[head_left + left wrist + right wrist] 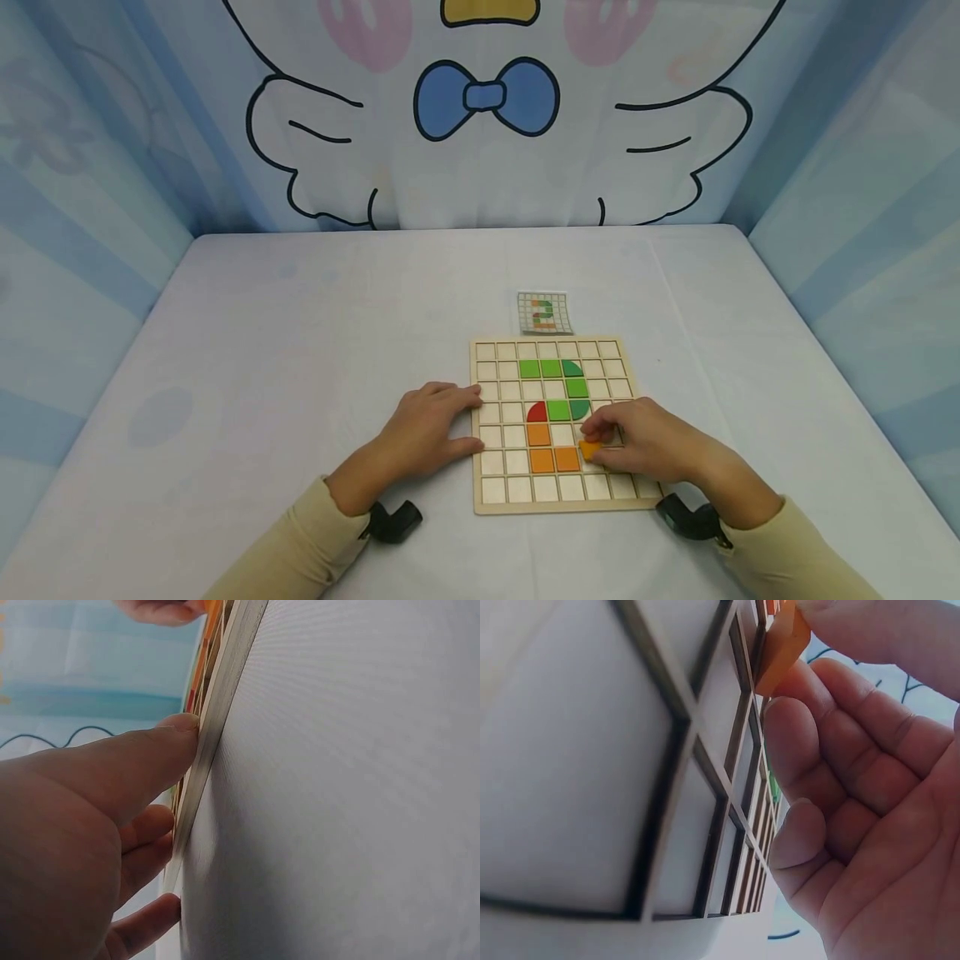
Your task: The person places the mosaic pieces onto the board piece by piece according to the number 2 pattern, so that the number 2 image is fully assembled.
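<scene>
A wooden grid board lies on the table, with coloured tiles set in its squares. My left hand rests at the board's left edge; in the left wrist view its thumb touches the side and the fingers spread along it. My right hand pinches an orange tile between thumb and fingers. In the right wrist view this orange tile stands tilted against the grid. It is just right of two orange squares in the lower row. A red rounded tile sits above another orange square.
Green squares and dark green rounded tiles form the upper part of the pattern. Behind the board lies a small pattern card. A white cloth covers the table, and printed curtains stand at the back and sides.
</scene>
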A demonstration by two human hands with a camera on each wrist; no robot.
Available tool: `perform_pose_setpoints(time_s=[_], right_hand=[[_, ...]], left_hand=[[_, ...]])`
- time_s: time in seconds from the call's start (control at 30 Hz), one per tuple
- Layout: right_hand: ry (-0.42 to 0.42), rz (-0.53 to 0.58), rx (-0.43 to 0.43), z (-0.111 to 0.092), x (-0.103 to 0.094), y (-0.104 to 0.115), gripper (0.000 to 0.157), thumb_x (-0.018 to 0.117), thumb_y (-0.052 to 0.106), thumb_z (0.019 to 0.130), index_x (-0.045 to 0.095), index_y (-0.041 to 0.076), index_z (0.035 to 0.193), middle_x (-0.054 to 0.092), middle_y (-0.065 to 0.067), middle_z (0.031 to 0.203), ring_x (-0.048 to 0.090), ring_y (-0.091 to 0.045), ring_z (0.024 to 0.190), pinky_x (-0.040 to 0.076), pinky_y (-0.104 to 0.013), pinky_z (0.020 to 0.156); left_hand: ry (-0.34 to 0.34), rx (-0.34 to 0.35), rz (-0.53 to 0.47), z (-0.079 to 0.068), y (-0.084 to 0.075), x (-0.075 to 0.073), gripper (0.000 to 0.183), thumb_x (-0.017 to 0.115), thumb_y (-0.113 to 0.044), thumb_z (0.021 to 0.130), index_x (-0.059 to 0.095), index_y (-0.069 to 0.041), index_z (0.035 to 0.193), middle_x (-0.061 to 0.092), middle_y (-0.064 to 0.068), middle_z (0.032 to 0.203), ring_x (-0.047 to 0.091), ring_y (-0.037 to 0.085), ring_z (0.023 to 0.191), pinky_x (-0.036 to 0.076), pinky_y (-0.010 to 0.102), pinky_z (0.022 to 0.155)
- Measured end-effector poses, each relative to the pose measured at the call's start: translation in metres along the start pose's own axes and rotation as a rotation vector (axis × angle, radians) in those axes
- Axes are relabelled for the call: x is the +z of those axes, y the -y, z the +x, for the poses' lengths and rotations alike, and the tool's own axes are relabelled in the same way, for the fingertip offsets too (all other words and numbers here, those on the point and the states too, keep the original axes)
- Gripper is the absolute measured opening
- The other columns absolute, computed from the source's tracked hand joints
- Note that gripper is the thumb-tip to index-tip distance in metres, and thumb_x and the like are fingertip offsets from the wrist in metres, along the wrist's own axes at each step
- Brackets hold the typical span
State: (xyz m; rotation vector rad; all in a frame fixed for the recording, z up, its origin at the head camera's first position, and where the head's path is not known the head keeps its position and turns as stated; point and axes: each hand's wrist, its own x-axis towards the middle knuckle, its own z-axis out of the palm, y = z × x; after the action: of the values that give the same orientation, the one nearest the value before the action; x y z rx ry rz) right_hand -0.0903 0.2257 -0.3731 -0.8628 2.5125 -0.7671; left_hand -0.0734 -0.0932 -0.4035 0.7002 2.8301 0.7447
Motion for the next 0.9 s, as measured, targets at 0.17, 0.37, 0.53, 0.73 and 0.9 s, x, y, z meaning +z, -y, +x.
perform_pose_setpoints(time_s=[0.17,0.37,0.53,0.73,0.9], right_hand=[[0.012,0.018,0.0,-0.0003,-0.0001,0.0009,0.019,0.079,0.022,0.087,0.072,0.011,0.101,0.068,0.014,0.092,0.061,-0.005,0.083,0.054,-0.03,0.078],[0.02,0.017,0.014,0.0002,0.0007,0.0028,0.021,0.079,0.023,0.086,0.072,0.01,0.101,0.068,0.013,0.092,0.061,-0.005,0.084,0.054,-0.031,0.08],[0.028,0.015,0.026,0.0007,0.0015,0.003,0.023,0.08,0.021,0.085,0.071,0.009,0.103,0.067,0.012,0.093,0.062,-0.006,0.086,0.054,-0.032,0.082],[0.026,-0.007,0.032,0.0008,0.0043,0.0022,0.025,0.081,0.022,0.084,0.069,0.011,0.103,0.065,0.013,0.093,0.06,-0.006,0.086,0.054,-0.032,0.082],[0.016,-0.041,0.021,0.0014,0.0065,0.0018,0.023,0.08,0.02,0.082,0.066,0.013,0.099,0.06,0.014,0.09,0.058,-0.005,0.085,0.053,-0.031,0.081]], left_hand=[[-0.002,0.002,0.002,0.0003,0.0,-0.0003,0.052,0.081,-0.035,0.086,0.064,-0.013,0.129,0.058,0.003,0.142,0.05,0.031,0.128,0.039,0.053,0.102],[0.002,-0.004,-0.001,0.0005,-0.0005,-0.0011,0.052,0.081,-0.035,0.086,0.064,-0.013,0.13,0.057,0.003,0.142,0.049,0.032,0.128,0.038,0.054,0.102],[0.003,-0.006,-0.007,0.0005,-0.0004,-0.0012,0.052,0.081,-0.035,0.086,0.064,-0.013,0.13,0.057,0.003,0.142,0.049,0.032,0.128,0.038,0.054,0.102],[0.007,-0.009,-0.008,0.0001,-0.0002,-0.0003,0.051,0.081,-0.033,0.086,0.064,-0.013,0.13,0.058,0.004,0.141,0.05,0.031,0.128,0.038,0.054,0.102],[0.005,-0.008,-0.008,0.0001,-0.0004,-0.0003,0.052,0.081,-0.033,0.086,0.064,-0.013,0.13,0.058,0.003,0.142,0.049,0.031,0.128,0.038,0.054,0.102]])
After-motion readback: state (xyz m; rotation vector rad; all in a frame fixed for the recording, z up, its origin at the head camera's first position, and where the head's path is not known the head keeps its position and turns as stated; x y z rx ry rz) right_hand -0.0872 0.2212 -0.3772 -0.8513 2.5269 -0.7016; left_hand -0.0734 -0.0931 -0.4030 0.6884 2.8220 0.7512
